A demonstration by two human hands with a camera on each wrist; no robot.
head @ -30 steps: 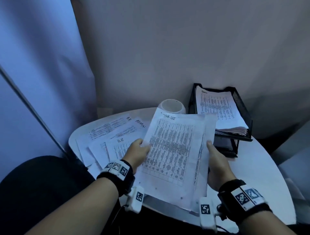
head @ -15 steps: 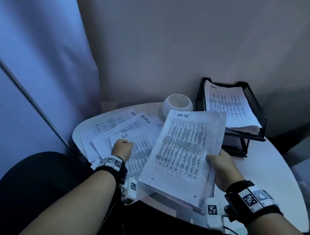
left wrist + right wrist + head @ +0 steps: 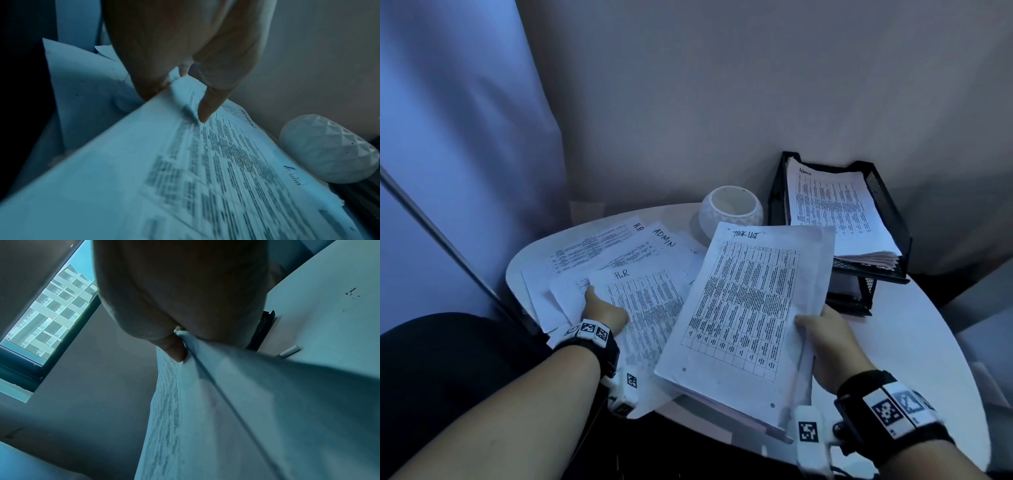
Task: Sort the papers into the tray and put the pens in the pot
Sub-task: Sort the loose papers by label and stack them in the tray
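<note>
— Both hands are on paper, yes? What is the right hand (image 3: 832, 346) doing?

— It pinches the right edge of a thick stack of white printed sheets headed "TASK LIST" (image 3: 746, 308), thumb on the top sheet and the fingers underneath. The stack is lifted and tilted, its near end hanging out past the near edge of the round white bench (image 3: 914, 342). In the right wrist view the thumb (image 3: 174, 350) presses the sheets' edge.

— And the left hand (image 3: 602, 311)?

— Its fingers are slipped under the left edge of a white printed sheet headed "H.R." (image 3: 650, 301), thumb side on top. In the left wrist view one straight finger (image 3: 207, 107) presses down on a sheet and the lifted edge is gripped below it.

— Where do the other papers lie?

— Fanned flat on the left part of the bench, overlapping: a white sheet headed "ADMIN" (image 3: 640, 253) and a farther white sheet also headed "H.R." (image 3: 592, 246). On the far right stands the black wire-mesh stacking tray (image 3: 887, 205); its top tier holds a pile of printed sheets headed "Admin" (image 3: 832, 205).

— The pot?

— A white faceted round pot (image 3: 731, 214) stands at the far side, just left of the tray. The right wrist view shows a small white cylinder (image 3: 289, 352) lying on the bench near the tray's foot; I cannot tell what it is.
</note>
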